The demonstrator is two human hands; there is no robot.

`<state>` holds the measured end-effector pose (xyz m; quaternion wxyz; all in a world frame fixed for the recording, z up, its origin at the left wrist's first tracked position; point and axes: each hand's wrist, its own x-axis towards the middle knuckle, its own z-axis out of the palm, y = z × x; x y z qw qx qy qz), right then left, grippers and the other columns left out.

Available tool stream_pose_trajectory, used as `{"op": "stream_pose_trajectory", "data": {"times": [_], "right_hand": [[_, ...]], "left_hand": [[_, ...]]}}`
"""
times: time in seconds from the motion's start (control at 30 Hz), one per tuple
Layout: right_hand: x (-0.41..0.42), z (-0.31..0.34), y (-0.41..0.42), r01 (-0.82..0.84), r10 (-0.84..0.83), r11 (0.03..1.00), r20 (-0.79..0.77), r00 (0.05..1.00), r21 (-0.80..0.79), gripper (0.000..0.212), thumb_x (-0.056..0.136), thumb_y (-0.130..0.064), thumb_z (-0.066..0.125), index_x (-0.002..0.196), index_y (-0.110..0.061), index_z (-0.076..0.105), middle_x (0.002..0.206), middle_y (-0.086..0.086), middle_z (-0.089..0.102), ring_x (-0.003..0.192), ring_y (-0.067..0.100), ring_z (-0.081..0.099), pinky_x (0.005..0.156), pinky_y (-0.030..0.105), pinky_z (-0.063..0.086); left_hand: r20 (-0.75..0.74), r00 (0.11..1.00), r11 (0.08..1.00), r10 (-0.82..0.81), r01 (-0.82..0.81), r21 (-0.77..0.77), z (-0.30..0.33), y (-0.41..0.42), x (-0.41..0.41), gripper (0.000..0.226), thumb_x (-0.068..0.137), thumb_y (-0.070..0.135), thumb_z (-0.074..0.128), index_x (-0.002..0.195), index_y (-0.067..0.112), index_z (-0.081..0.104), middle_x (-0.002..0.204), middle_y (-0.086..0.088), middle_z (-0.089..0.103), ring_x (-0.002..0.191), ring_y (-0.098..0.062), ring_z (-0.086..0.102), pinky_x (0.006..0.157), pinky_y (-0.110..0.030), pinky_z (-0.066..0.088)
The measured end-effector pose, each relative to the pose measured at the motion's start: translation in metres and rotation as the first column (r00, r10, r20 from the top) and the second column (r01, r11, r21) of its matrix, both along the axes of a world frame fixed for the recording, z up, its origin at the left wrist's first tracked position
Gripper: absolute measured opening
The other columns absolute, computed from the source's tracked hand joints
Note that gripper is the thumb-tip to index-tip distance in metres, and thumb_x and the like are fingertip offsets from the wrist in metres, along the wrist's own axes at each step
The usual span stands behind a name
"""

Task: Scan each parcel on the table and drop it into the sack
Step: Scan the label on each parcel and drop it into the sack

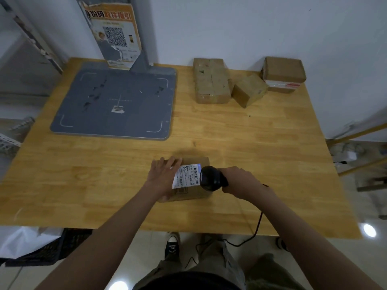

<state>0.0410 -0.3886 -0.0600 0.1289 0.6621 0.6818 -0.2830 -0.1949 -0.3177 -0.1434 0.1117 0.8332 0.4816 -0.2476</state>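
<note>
A: Where is the parcel being scanned?

B: The small brown cardboard parcel (189,190) lies near the front edge of the light wooden table (251,164), roughly in the middle. A white shipping label with barcodes (186,175) faces up on it.

A: And the hands?

B: The left hand (162,176) lies flat on the parcel's left side, fingers straight and slightly spread, pressing down. The right hand (238,180) is wrapped round the handle of a black corded handheld scanner (210,177), its head just over the label's right end, where a pale glow shows.

A: Other parcels?

B: Three brown cardboard boxes (211,80) sit at the far right of the table. A grey scanning pad with white corner marks (117,101) lies far left. A white plastic sack (23,241) shows at the near left, below the table edge.
</note>
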Motion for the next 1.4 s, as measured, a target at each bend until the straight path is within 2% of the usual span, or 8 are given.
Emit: {"op": "stream_pose_trajectory", "data": {"times": [0.8, 0.9, 0.97, 1.07, 1.13, 1.2, 1.3, 1.4], "right_hand": [[-0.003, 0.013, 0.013, -0.137, 0.138, 0.990, 0.055, 0.989, -0.012, 0.035, 0.091, -0.008, 0.060, 0.124, -0.020, 0.057, 0.112, 0.005, 0.065, 0.102, 0.029, 0.063, 0.071, 0.034, 0.041], [-0.007, 0.011, 0.017, -0.033, 0.032, 0.999, -0.043, 0.999, -0.022, 0.027, 0.088, -0.007, 0.063, 0.114, -0.014, 0.061, 0.103, 0.006, 0.067, 0.098, 0.030, 0.066, 0.068, 0.035, 0.045], [-0.010, 0.004, 0.019, 0.171, -0.182, 0.983, -0.263, 0.947, -0.067, 0.016, 0.086, -0.005, 0.064, 0.102, -0.005, 0.065, 0.095, 0.011, 0.070, 0.092, 0.031, 0.068, 0.069, 0.041, 0.054], [-0.015, -0.016, 0.017, 0.464, -0.538, 0.841, -0.527, 0.658, -0.279, 0.004, 0.087, -0.007, 0.066, 0.088, -0.010, 0.066, 0.083, 0.005, 0.064, 0.079, 0.021, 0.061, 0.067, 0.036, 0.055], [-0.019, -0.030, 0.012, 0.499, -0.606, 0.790, -0.578, 0.547, -0.356, 0.002, 0.087, -0.005, 0.066, 0.086, -0.006, 0.067, 0.077, 0.002, 0.059, 0.074, 0.018, 0.053, 0.068, 0.034, 0.046], [-0.028, -0.040, 0.005, 0.513, -0.637, 0.763, -0.599, 0.485, -0.395, 0.005, 0.089, -0.002, 0.065, 0.085, -0.006, 0.065, 0.074, 0.003, 0.055, 0.072, 0.016, 0.049, 0.067, 0.030, 0.038], [-0.039, -0.051, -0.006, 0.589, -0.681, 0.700, -0.624, 0.383, -0.404, 0.009, 0.089, -0.001, 0.064, 0.083, -0.008, 0.066, 0.083, 0.008, 0.057, 0.081, 0.020, 0.050, 0.069, 0.032, 0.037], [-0.045, -0.053, -0.019, 0.644, -0.695, 0.655, -0.649, 0.309, -0.396, 0.010, 0.089, -0.002, 0.066, 0.082, -0.010, 0.066, 0.082, 0.007, 0.058, 0.082, 0.021, 0.051, 0.070, 0.033, 0.037]], "left_hand": [[0.052, 0.998, 0.999, 0.032, -0.031, -0.017, 0.002, -0.005, 0.002, 0.134, 0.068, 0.029, 0.085, 0.156, 0.021, -0.015, 0.164, -0.005, -0.003, 0.149, -0.040, 0.001, 0.121, -0.051, 0.010], [0.095, 0.995, 0.998, 0.041, -0.037, -0.047, -0.001, -0.004, -0.002, 0.132, 0.071, 0.030, 0.084, 0.156, 0.021, -0.016, 0.165, -0.006, -0.011, 0.150, -0.038, -0.007, 0.120, -0.051, 0.003], [0.162, 0.981, 0.991, 0.104, -0.089, -0.099, -0.003, -0.005, -0.011, 0.132, 0.073, 0.034, 0.084, 0.155, 0.022, -0.018, 0.163, -0.006, -0.022, 0.149, -0.034, -0.019, 0.120, -0.051, -0.003], [0.362, 0.835, 0.909, 0.415, -0.360, -0.210, -0.007, -0.015, -0.029, 0.141, 0.065, 0.043, 0.089, 0.155, 0.020, -0.017, 0.161, -0.005, -0.028, 0.149, -0.029, -0.021, 0.121, -0.051, -0.001], [0.442, 0.576, 0.726, 0.688, -0.553, -0.410, -0.009, -0.025, -0.044, 0.142, 0.063, 0.043, 0.091, 0.156, 0.016, -0.013, 0.165, -0.007, -0.011, 0.152, -0.026, -0.002, 0.122, -0.047, 0.015], [0.385, 0.353, 0.521, 0.853, -0.536, -0.664, -0.011, -0.035, -0.055, 0.136, 0.063, 0.042, 0.091, 0.159, 0.018, -0.003, 0.164, -0.004, 0.017, 0.147, -0.026, 0.027, 0.114, -0.041, 0.033], [0.324, 0.325, 0.445, 0.888, -0.434, -0.784, -0.013, -0.046, -0.062, 0.108, 0.066, 0.039, 0.090, 0.153, 0.028, 0.027, 0.148, 0.002, 0.046, 0.128, -0.018, 0.049, 0.105, -0.041, 0.044], [0.367, 0.302, 0.467, 0.880, -0.402, -0.788, -0.008, -0.048, -0.066, 0.097, 0.070, 0.036, 0.088, 0.150, 0.030, 0.033, 0.143, 0.004, 0.049, 0.126, -0.017, 0.050, 0.099, -0.036, 0.045]]}}
